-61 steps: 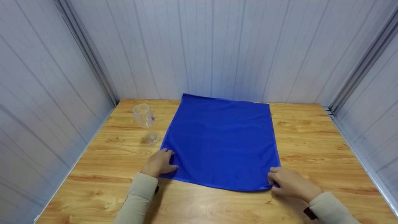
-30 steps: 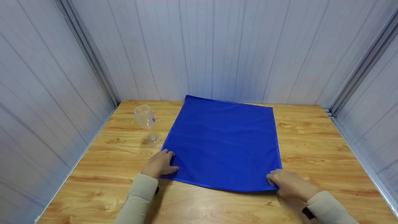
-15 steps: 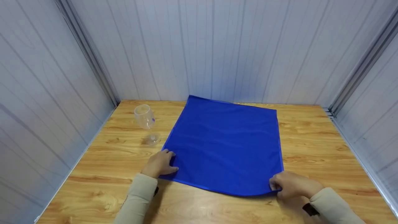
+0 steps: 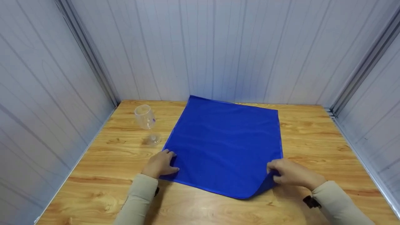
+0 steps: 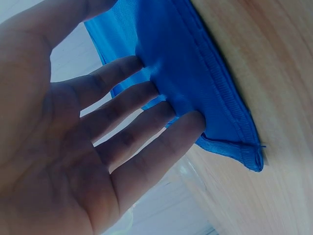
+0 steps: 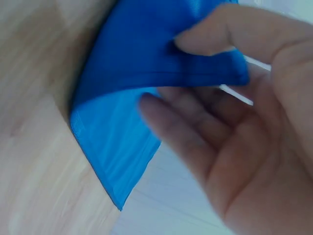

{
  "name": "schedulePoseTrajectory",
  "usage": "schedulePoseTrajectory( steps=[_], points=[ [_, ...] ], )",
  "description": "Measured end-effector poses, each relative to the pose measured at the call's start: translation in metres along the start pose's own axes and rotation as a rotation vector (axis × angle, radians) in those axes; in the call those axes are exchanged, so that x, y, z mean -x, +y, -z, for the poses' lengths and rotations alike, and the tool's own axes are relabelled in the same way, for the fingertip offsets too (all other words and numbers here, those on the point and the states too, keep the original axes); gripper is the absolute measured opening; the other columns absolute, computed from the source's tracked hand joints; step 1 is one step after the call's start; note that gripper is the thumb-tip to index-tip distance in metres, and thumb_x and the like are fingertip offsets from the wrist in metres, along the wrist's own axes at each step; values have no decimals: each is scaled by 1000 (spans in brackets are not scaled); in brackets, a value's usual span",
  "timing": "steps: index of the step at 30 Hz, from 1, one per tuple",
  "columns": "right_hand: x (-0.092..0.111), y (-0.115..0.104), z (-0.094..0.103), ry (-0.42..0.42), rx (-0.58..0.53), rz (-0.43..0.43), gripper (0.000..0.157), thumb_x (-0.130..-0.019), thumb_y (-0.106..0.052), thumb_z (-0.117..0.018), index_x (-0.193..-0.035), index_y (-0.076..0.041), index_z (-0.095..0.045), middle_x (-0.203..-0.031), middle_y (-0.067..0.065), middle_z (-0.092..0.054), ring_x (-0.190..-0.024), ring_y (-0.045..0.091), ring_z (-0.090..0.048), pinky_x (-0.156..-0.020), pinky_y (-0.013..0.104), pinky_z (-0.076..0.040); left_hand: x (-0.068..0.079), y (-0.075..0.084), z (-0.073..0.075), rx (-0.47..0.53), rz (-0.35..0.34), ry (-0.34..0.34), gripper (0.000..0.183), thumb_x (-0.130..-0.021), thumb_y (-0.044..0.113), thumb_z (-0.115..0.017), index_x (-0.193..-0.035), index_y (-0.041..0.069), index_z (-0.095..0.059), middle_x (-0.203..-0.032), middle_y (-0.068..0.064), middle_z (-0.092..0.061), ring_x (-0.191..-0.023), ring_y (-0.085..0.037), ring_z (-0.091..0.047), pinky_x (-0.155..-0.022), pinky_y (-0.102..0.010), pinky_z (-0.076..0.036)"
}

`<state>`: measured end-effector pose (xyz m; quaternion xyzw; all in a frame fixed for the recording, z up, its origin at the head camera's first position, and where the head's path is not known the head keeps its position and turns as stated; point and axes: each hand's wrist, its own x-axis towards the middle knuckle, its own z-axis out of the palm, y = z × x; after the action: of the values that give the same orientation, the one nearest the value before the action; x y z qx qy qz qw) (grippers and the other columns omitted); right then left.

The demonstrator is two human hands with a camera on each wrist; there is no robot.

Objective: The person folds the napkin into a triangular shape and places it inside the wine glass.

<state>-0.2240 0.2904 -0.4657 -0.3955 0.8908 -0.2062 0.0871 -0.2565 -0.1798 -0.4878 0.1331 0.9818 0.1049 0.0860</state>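
A square blue cloth [image 4: 225, 140] with hemmed edges lies spread on the wooden table. Its near right corner is lifted and curls up where my right hand [image 4: 292, 173] pinches it between thumb and fingers. In the right wrist view the raised flap [image 6: 142, 54] shows its underside, with the thumb on one face and the fingers on the other. My left hand [image 4: 160, 164] rests on the near left corner. The left wrist view shows its fingers [image 5: 161, 152] fairly straight and spread, tips touching the cloth near the stitched hem [image 5: 220, 83].
A clear stemmed glass [image 4: 145, 117] with a small purple mark stands left of the cloth, just beyond my left hand. Pale panelled walls [image 4: 231, 50] close off the back and both sides of the wooden table [image 4: 103, 175].
The cloth's far edge has shifted slightly right. My right hand has lifted the near right corner and moved it up and inward. My left hand and the glass have stayed put.
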Motion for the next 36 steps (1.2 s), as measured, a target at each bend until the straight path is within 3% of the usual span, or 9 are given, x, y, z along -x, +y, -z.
schedulePoseTrajectory(
  steps=[5, 11, 22, 36],
  points=[
    [-13, 4, 1, 153, 54, 85, 20, -83, 5, -68, -91, -12, -65, -88, -4, -64, -79, 11, -59, -65, 32, -51, 0, 1, -1, -4, -9, 10, 59, -83, 33, -81, -126, -2, -64, -124, -21, -60, -116, -38, -58, -99, -51, -47],
    [-33, 10, 0, 234, 86, 107, 14, -90, 2, -67, -98, -9, -71, -94, 0, -71, -86, 16, -66, -72, 36, -56, -1, 1, -3, -3, 8, -13, 60, -84, 35, -80, -129, -1, -62, -129, -21, -59, -120, -38, -57, -101, -51, -45],
    [-73, 14, -7, 286, 114, 17, 18, -98, -9, -64, -112, -7, -75, -107, 5, -73, -101, 23, -68, -85, 43, -55, 0, 0, -1, 2, 1, 3, 59, -83, 33, -82, -126, -2, -63, -125, -21, -60, -116, -38, -59, -98, -50, -47],
    [-115, 21, -15, 244, 159, -112, 22, -100, -15, -61, -115, -6, -75, -110, 10, -73, -105, 29, -67, -91, 48, -52, 0, 1, 1, 7, 3, -17, 58, -84, 32, -81, -127, -2, -62, -126, -21, -59, -119, -39, -56, -101, -51, -45]
  ],
)
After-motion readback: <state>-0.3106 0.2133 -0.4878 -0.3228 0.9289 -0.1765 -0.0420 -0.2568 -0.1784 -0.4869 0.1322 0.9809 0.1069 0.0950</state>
